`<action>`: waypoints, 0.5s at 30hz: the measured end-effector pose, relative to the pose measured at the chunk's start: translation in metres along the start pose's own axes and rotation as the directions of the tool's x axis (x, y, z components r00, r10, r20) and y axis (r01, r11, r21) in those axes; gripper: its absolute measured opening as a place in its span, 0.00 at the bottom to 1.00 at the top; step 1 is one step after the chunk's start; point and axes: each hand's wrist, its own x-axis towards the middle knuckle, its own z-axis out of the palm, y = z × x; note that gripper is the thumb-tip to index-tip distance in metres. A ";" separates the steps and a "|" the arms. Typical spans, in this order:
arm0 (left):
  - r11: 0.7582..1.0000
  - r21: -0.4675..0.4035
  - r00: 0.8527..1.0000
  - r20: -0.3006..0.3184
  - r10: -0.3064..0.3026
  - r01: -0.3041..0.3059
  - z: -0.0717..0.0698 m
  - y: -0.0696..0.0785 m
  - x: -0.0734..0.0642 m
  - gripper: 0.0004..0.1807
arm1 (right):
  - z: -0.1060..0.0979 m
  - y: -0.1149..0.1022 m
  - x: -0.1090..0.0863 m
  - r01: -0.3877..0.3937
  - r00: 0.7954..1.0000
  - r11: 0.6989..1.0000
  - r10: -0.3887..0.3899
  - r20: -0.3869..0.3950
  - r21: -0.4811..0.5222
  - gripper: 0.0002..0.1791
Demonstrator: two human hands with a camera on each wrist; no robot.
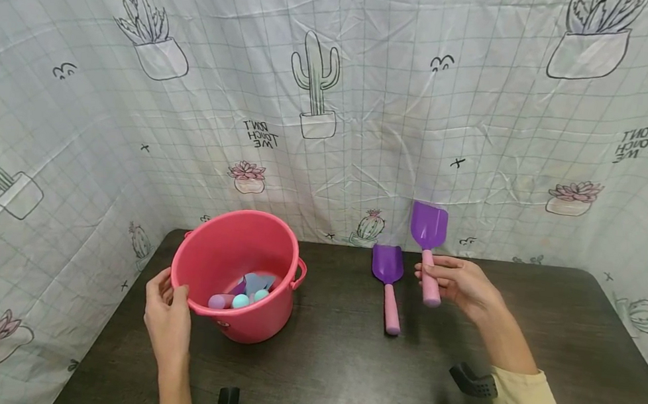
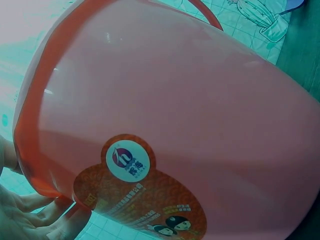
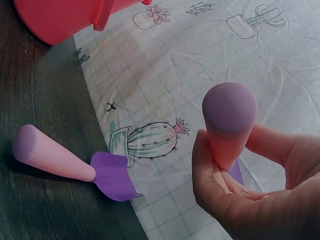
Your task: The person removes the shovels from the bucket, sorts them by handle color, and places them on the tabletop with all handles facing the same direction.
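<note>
My left hand [image 1: 168, 317] grips the rim of a pink bucket [image 1: 262, 325], which leans toward me on the dark table. Inside the bucket lie toy pieces, among them a teal ball [image 1: 240, 301] and a pink handle with a purple end [image 1: 218, 301]. A printed label [image 2: 150, 200] shows on the bucket's side in the left wrist view. My right hand [image 1: 463, 286] pinches the pink handle of a purple toy shovel [image 1: 429, 226], held above the table with its blade up. A second purple shovel [image 1: 391, 308] lies on the table just left of it.
The dark table [image 1: 328, 376] ends against a cloth backdrop [image 1: 383, 102] printed with cacti and potted plants, which also hangs at both sides. A side lug [image 1: 300, 274] sticks out from the bucket's right. Black wrist mounts [image 1: 473, 381] sit on both forearms.
</note>
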 end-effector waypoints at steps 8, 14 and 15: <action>1.000 0.001 1.000 -0.006 0.004 -0.004 0.000 0.000 0.001 0.26 | -0.006 0.004 0.000 -0.006 1.000 1.000 0.006 -0.002 -0.007 0.12; 1.000 0.002 1.000 -0.005 -0.002 0.002 0.000 -0.001 0.001 0.26 | -0.012 0.009 0.002 -0.006 1.000 1.000 0.006 0.007 0.001 0.14; 1.000 0.003 1.000 -0.005 -0.003 0.003 0.000 -0.001 0.001 0.26 | -0.013 0.010 0.002 -0.009 1.000 1.000 0.009 0.006 0.001 0.14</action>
